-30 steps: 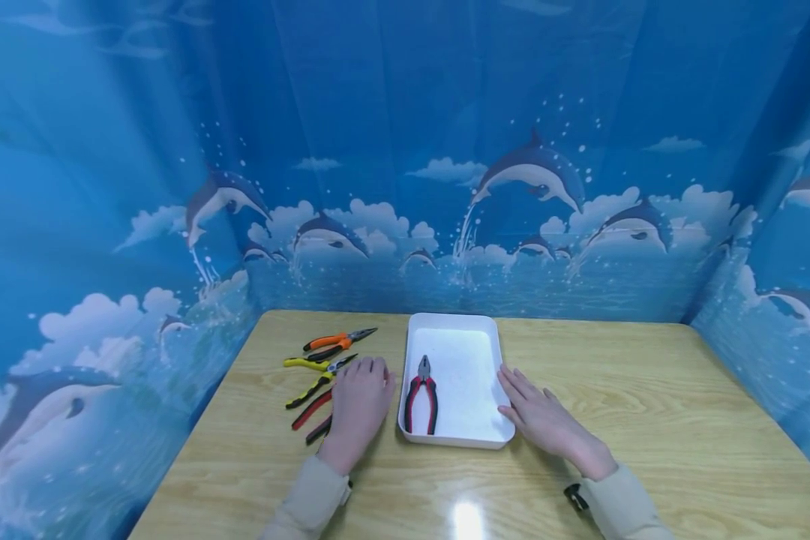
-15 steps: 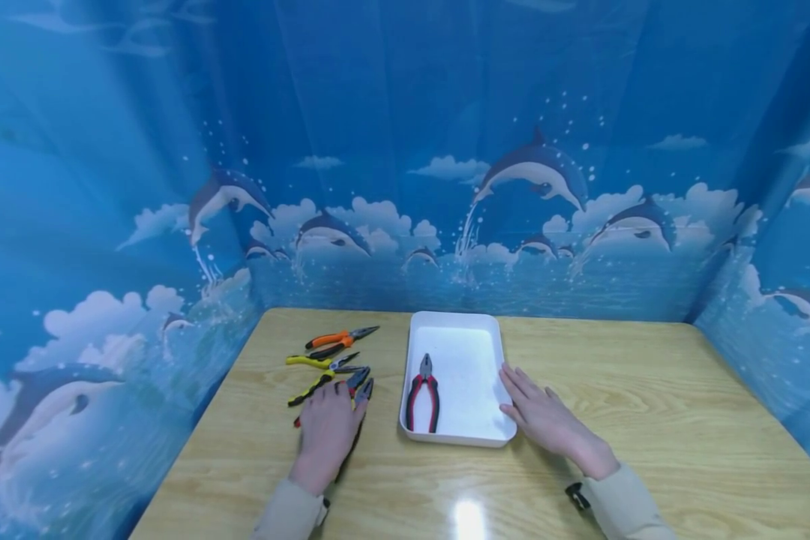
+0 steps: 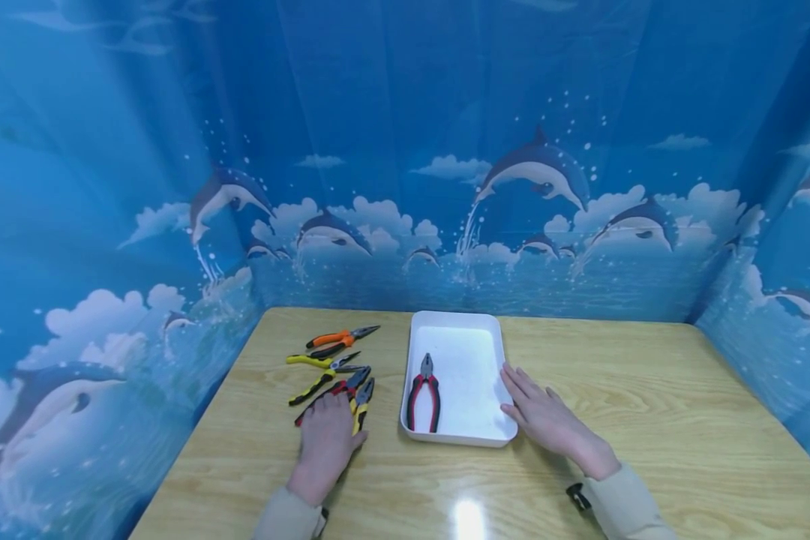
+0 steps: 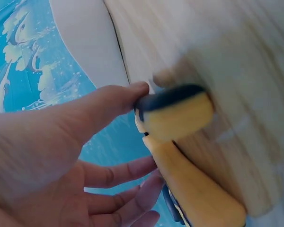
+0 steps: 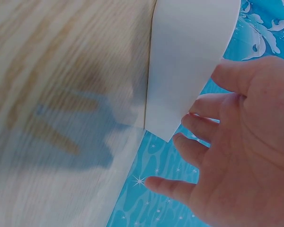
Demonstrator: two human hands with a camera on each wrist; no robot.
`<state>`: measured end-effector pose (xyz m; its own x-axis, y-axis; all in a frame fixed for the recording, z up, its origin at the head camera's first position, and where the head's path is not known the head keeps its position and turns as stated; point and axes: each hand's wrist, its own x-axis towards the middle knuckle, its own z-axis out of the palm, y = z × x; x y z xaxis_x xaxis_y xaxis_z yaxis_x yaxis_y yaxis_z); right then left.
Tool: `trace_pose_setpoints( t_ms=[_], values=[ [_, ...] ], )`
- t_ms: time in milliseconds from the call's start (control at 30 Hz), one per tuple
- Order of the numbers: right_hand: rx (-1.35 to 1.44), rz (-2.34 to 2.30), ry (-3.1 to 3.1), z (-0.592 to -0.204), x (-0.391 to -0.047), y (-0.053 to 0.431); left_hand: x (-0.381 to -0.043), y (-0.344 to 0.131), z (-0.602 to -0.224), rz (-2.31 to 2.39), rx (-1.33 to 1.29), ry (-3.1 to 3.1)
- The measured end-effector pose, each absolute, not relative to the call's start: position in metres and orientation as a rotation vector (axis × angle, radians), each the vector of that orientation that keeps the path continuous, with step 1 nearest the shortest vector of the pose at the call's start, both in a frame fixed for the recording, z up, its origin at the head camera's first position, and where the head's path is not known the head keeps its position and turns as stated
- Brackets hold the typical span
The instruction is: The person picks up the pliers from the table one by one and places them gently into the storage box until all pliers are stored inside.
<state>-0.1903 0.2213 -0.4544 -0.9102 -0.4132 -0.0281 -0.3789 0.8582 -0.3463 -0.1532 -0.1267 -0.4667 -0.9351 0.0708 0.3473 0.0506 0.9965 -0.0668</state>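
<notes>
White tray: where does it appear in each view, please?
Head view: the white tray lies in the lower half, just right of centre.
Left wrist view: part of it shows at the top, left of centre.
Right wrist view: part of it shows at the top, right of centre.
Shared landmark: the wooden table.

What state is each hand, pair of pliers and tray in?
Tray: upright, open-topped.
Tray pliers: lying inside, jaws look closed.
Orange pliers: jaws look closed.
Far yellow pliers: jaws open.
Near yellow pliers: gripped at the handles.
Left hand: gripping near yellow pliers.
Red table pliers: partly hidden by that hand.
Right hand: fingertips against tray's side.
</notes>
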Motion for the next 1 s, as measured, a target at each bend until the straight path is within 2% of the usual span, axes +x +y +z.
trace_pose_setpoints(
  t_ms=[1000],
  values=[
    [-0.591,-0.488,2.918,-0.459,-0.194,0.221,-0.199,-0.091,-0.464,0.004,0.027,-3.053]
  ],
)
